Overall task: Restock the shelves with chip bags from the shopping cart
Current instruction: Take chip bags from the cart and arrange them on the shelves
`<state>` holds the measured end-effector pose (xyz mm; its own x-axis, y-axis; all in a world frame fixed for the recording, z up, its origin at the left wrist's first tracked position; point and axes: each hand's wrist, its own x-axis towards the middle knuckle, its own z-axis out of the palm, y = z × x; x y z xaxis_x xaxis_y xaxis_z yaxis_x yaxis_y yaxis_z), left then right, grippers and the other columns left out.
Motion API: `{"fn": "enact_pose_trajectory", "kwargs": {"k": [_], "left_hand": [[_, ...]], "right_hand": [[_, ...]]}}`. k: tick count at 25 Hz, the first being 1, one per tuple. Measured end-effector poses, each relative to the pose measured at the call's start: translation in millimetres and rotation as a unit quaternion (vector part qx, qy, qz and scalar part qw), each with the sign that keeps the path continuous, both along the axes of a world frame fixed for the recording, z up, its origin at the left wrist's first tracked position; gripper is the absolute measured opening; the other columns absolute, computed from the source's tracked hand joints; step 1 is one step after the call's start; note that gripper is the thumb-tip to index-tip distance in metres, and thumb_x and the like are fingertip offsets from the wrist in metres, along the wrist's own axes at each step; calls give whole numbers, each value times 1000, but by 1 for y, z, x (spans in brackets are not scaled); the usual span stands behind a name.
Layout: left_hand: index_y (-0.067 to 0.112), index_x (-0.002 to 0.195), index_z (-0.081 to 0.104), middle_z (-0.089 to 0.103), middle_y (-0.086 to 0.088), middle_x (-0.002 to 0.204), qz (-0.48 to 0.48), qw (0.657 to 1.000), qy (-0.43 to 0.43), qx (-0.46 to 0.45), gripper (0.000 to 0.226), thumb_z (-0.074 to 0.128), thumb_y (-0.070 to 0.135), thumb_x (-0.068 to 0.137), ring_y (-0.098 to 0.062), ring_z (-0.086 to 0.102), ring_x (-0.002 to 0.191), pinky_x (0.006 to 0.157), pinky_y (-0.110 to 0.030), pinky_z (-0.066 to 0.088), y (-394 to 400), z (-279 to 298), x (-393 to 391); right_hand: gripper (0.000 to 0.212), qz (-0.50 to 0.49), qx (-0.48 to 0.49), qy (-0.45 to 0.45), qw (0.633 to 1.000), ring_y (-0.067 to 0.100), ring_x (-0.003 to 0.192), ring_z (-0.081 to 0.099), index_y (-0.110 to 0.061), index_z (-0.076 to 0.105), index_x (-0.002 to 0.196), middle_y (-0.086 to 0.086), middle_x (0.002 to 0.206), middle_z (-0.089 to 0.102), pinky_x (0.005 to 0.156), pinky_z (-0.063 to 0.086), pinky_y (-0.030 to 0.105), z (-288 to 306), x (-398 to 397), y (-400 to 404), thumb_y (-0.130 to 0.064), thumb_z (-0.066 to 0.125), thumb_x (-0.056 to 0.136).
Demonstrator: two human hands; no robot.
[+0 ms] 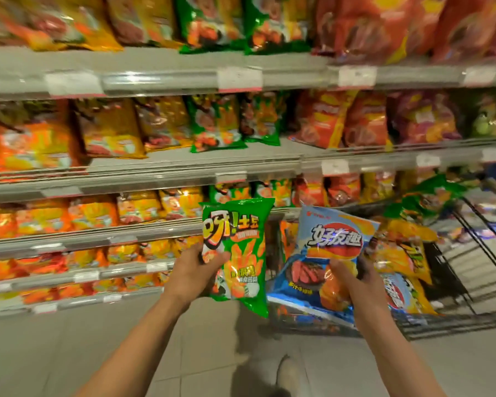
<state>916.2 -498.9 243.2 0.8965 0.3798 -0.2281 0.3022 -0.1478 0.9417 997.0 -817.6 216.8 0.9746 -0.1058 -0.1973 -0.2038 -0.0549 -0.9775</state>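
My left hand (pixel 194 272) grips a green chip bag (pixel 241 224) by its lower left side and holds it upright in front of the lower shelves. My right hand (pixel 355 275) grips a light blue chip bag (pixel 331 239) by its lower right part, tilted slightly, just above the cart's left end. The black wire shopping cart (pixel 447 316) stands at the right and holds several more bags, yellow, green and blue. Shelves (pixel 161 164) of chip bags fill the view ahead.
Green bags of the same kind stand on the shelves above (pixel 218 124) and at centre top. Red bags fill the shelves at the right, orange and yellow bags the left. Grey tiled floor (pixel 69 353) lies below, with my shoe (pixel 288 373) near the cart.
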Motion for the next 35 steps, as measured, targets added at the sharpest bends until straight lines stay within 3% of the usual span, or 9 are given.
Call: {"fn": "enact_pose_trajectory", "kwargs": {"k": [3,7,9,13,18,23,28,32,35], "left_hand": [[16,96,71,78,-4,81,47,998,-38,-4,14,74,29,91,-26,76,74,69,-52,63,24,17,-11],[25,99,68,74,-14,85,74,994,-77,-11,14,75,34,90,-24,74,72,56,-42,63,32,26,4],[30,99,66,67,-17,80,75,994,-84,11,18,76,40,88,-16,65,60,51,-42,62,30,28,26],[35,98,65,63,-11,72,58,990,-126,19,16,77,38,87,-18,62,57,50,-46,61,17,41,90],[29,96,59,60,4,65,105,977,-177,60,21,77,36,87,-13,58,50,49,-33,52,25,70,171],[29,91,56,63,7,68,141,968,-206,35,22,77,33,87,-12,61,56,51,-36,56,22,93,241],[21,96,60,70,-11,89,147,970,-184,60,27,79,37,85,-32,72,78,60,-55,62,-3,96,294],[10,99,68,70,-9,77,122,975,-172,78,27,76,33,88,-29,71,67,57,-52,61,-19,88,323],[17,96,68,67,-11,75,138,979,-143,45,14,75,27,90,-27,64,65,56,-49,62,-17,84,339]], "right_hand": [[42,42,11,-13,999,19,105,70,-36,63,120,-4,120,71,79,59,38,17,1,33,-38,82,82],[30,61,13,-26,998,3,81,73,-47,63,101,-10,107,72,59,55,20,30,17,52,-43,81,77],[33,58,22,-30,998,5,83,73,-45,61,106,-10,109,71,61,56,22,29,33,51,-41,81,79],[46,51,22,-37,998,15,99,69,-34,57,122,-9,115,67,73,57,32,36,81,37,-41,78,82],[45,33,19,-59,998,-19,76,64,-35,55,119,-42,87,64,49,48,6,57,156,8,-42,78,81],[39,52,15,-56,997,-7,84,69,-46,62,106,-34,93,69,58,53,12,64,206,2,-54,78,71],[42,88,29,-42,995,8,92,72,-49,65,106,-15,106,73,67,56,24,59,224,14,-50,81,68],[33,112,22,-41,993,-9,89,65,-56,65,99,-23,105,69,74,49,26,60,227,25,-46,80,71],[38,118,30,-43,992,-1,92,67,-43,65,107,-11,110,71,74,50,26,57,230,28,-45,81,72]]}}
